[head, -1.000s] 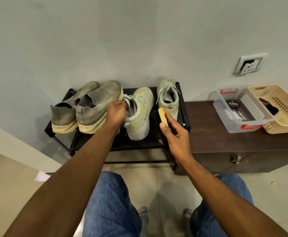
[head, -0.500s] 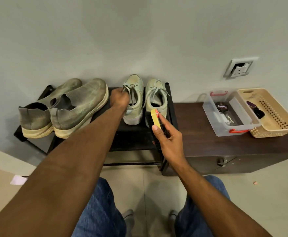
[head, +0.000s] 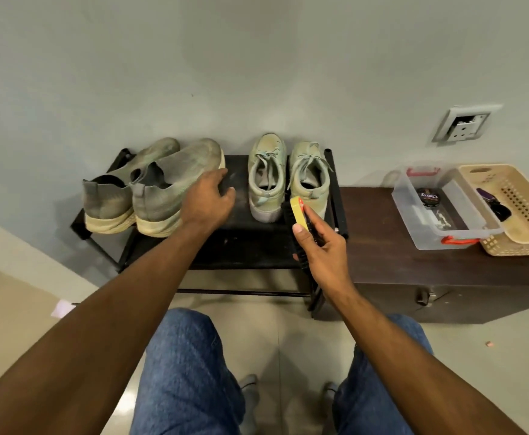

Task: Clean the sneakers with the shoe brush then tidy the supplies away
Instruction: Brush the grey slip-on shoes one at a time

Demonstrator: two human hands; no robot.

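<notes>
Your knees in blue jeans [head: 187, 365] fill the bottom of the view, with socked toes on the tiled floor [head: 275, 334] between them. Your right hand [head: 321, 246] curls its fingers and thumb round the shoe brush [head: 297, 211], yellow back up, dark bristles facing left, held just in front of the heel of the right lace-up sneaker [head: 308, 180]. Your left hand [head: 208, 199] reaches over the black shoe rack [head: 241, 243], fingers loosely bent and slightly spread, resting against the side of the nearer grey knit sneaker [head: 169, 186]; whether it grips the sneaker I cannot tell. The second knit sneaker [head: 115, 193] sits just left of that one. The left lace-up sneaker [head: 266, 174] stands beside its mate, toes toward the wall. On the dark cabinet [head: 413, 265] to your right sit a clear plastic box [head: 439, 208] holding a polish tin [head: 428, 193], and a beige basket [head: 520, 208] touching it.
</notes>
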